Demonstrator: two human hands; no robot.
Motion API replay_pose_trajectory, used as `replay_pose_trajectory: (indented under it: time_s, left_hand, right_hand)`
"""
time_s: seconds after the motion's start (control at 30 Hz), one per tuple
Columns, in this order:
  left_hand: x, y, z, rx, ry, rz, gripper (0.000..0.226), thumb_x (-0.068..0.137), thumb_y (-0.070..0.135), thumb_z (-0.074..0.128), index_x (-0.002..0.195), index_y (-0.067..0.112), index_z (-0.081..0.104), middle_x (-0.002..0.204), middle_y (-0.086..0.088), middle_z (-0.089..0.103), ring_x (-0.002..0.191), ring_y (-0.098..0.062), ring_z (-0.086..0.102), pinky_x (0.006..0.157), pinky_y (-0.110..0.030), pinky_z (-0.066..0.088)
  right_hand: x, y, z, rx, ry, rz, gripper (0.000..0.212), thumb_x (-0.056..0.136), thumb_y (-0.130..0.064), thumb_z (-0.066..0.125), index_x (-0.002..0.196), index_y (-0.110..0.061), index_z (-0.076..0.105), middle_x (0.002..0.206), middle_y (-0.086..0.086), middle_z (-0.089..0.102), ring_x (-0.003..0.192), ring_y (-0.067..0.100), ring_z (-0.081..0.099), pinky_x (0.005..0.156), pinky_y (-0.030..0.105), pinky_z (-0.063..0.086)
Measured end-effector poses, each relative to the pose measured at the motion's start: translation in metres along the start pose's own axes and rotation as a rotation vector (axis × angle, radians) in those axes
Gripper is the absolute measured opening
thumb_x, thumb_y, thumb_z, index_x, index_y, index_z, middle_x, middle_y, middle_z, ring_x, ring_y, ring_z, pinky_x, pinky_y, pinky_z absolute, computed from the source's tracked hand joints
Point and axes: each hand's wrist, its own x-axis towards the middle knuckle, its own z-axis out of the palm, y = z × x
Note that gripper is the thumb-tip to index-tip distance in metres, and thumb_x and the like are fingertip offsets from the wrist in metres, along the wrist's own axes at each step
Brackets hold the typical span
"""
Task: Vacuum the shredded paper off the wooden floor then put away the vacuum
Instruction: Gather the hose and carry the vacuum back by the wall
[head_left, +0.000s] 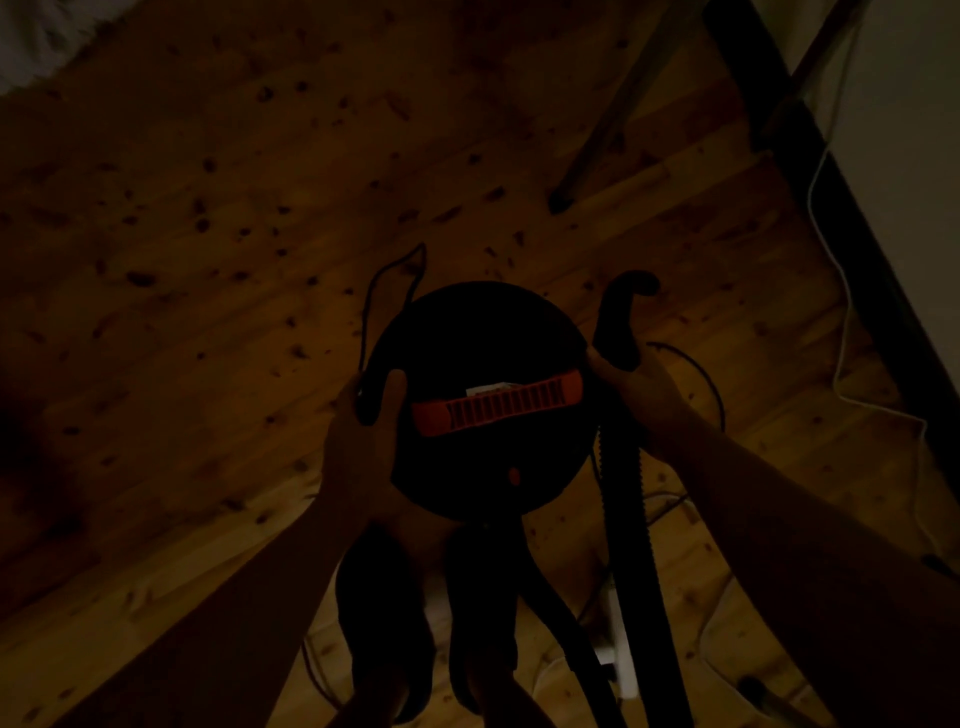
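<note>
The scene is very dark. A round black vacuum body (483, 338) with an orange grille handle (498, 405) and a small orange button sits between my hands, above the wooden floor (208, 260). My left hand (363, 436) grips its left side, thumb on top beside a black cord loop (395, 280). My right hand (639, 389) grips the right side, fingers round a curved black part (621, 317). A black hose (628, 545) hangs down below my right hand. I see no shredded paper on the floor.
A slanted table leg (597, 140) and a dark frame rail (831, 208) stand at the upper right, with a white cable (841, 291) along the wall. A white power strip (621, 644) and cables lie on the floor below the vacuum. My feet show beneath it.
</note>
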Motion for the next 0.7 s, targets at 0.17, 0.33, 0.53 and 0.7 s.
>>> replay_pose_trajectory:
  time_s: [0.17,0.33,0.53,0.7]
  left_hand:
    - [0.004,0.006,0.006,-0.025,-0.030,0.010,0.090,0.069,0.075,0.043,0.145,0.026,0.035,0.140,-0.002,0.050,0.120,-0.024,0.055,0.094,-0.043,0.050]
    - [0.007,0.011,0.009,0.021,-0.021,-0.007,0.078,0.083,0.066,0.040,0.148,0.023,0.031,0.143,-0.006,0.047,0.124,-0.026,0.051,0.083,-0.032,0.041]
    - [-0.002,0.024,0.011,0.137,0.027,0.030,0.088,0.078,0.078,0.039,0.141,0.017,0.041,0.131,-0.007,0.055,0.113,-0.025,0.056,0.085,-0.037,0.049]
    - [-0.001,0.033,0.016,0.238,0.028,0.099,0.076,0.089,0.069,0.034,0.144,0.017,0.039,0.136,-0.008,0.053,0.120,-0.031,0.054,0.099,-0.053,0.046]
  right_hand:
    - [0.005,-0.004,-0.003,0.023,0.009,0.017,0.115,0.053,-0.065,0.085,0.148,-0.024,0.036,0.139,0.010,0.054,0.118,0.032,0.060,0.093,0.054,0.052]
    - [0.001,-0.011,-0.001,0.026,0.032,0.022,0.094,0.070,-0.051,0.080,0.148,-0.022,0.036,0.136,0.011,0.056,0.116,0.032,0.061,0.091,0.055,0.053]
    - [-0.017,-0.009,0.008,-0.063,0.187,-0.010,0.063,0.080,-0.044,0.077,0.127,-0.009,0.053,0.112,0.004,0.066,0.097,0.022,0.067,0.085,0.048,0.056]
    - [-0.030,-0.012,0.011,-0.129,0.177,-0.008,0.082,0.073,-0.054,0.075,0.138,-0.011,0.048,0.125,0.007,0.061,0.110,0.026,0.063,0.092,0.051,0.053]
